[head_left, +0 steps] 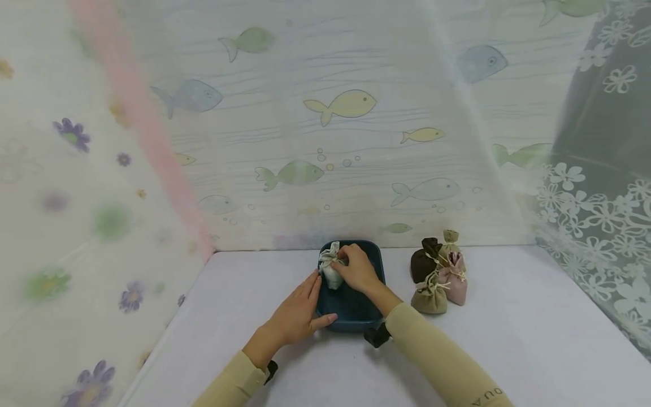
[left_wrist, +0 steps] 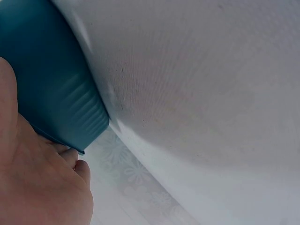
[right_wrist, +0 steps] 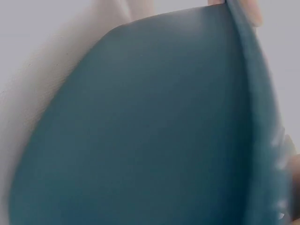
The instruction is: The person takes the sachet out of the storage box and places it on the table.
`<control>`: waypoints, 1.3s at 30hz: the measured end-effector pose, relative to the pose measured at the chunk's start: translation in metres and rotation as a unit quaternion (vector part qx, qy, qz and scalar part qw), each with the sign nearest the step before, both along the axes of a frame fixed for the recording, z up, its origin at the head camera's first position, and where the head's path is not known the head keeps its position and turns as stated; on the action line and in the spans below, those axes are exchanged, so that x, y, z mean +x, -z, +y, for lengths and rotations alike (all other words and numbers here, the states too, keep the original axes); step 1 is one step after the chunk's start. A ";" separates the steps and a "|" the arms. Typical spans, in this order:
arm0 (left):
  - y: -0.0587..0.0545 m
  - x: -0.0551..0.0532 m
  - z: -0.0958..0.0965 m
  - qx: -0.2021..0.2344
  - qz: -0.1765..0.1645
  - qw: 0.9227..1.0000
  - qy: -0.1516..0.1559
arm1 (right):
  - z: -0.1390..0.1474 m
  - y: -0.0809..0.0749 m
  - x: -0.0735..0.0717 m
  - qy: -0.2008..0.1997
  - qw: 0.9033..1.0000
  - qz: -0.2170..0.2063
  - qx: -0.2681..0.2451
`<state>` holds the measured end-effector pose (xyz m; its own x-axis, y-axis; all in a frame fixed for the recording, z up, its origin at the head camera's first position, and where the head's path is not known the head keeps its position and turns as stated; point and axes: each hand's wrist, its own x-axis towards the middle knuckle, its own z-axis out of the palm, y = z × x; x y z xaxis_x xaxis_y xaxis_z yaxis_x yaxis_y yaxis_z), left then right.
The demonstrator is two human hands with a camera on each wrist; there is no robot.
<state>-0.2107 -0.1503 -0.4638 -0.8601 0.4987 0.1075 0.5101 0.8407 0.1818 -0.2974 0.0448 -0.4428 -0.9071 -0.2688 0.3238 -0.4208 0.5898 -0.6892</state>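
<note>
A blue rectangular tray (head_left: 355, 308) stands on the white table against the back curtain. My right hand (head_left: 359, 270) reaches over it and pinches a pale grey-green drawstring pouch (head_left: 333, 277) near its tied neck, at the tray's far left. My left hand (head_left: 296, 317) lies along the tray's left side with fingers fairly straight, its thumb at the near rim. The left wrist view shows the tray's outer wall (left_wrist: 56, 70) beside the left hand (left_wrist: 42, 183). In the right wrist view the tray (right_wrist: 140, 122) fills most of the picture; the pouch is mostly hidden there.
Right of the tray several drawstring pouches cluster: a dark brown one (head_left: 424, 264), an olive one (head_left: 429, 299), a pink one (head_left: 455, 285) and a khaki one (head_left: 450, 237) behind. A fish-print curtain (head_left: 351, 169) hangs behind the table, with a floral curtain (head_left: 91, 254) at the left.
</note>
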 end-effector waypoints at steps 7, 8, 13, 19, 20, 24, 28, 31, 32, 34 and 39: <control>0.000 -0.001 -0.001 0.013 -0.001 1.000 -0.009 | 0.007 -0.011 0.005 -0.024 1.000 -0.007 -0.007; 0.001 -0.001 -0.001 0.013 -0.001 1.000 -0.009 | 0.009 -0.012 0.006 -0.026 1.000 -0.009 -0.008; 0.003 -0.002 -0.001 0.013 0.003 1.000 -0.009 | 0.019 -0.018 0.014 -0.038 0.999 -0.009 -0.022; 0.003 -0.001 -0.001 0.018 0.006 1.000 -0.005 | 0.033 -0.023 0.023 -0.052 0.998 -0.004 -0.028; 0.002 -0.001 -0.001 0.019 0.006 1.000 -0.006 | 0.034 -0.024 0.024 -0.054 0.998 -0.003 -0.028; 0.001 -0.001 -0.001 0.018 0.006 1.000 -0.010 | 0.040 -0.027 0.030 -0.058 0.998 0.002 -0.030; 0.002 -0.002 -0.001 0.013 0.011 1.000 -0.009 | 0.045 -0.027 0.035 -0.060 0.998 0.007 -0.032; 0.004 -0.003 -0.001 0.012 0.012 1.000 -0.007 | 0.049 -0.028 0.038 -0.065 0.997 0.008 -0.032; 0.004 -0.003 -0.001 0.013 0.011 1.000 -0.006 | 0.051 -0.028 0.039 -0.068 0.997 0.006 -0.033; 0.005 -0.003 -0.001 0.013 0.011 1.000 -0.006 | 0.053 -0.029 0.042 -0.072 0.997 0.005 -0.035; 0.004 -0.003 -0.001 0.015 0.008 1.000 -0.005 | 0.060 -0.031 0.047 -0.080 0.996 0.000 -0.041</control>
<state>-0.2132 -0.1511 -0.4679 -0.8637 0.4856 0.1353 0.5038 0.8406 0.1991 -0.2501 0.1051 -0.4123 -0.8541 -0.3837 0.3512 -0.5061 0.4571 -0.7314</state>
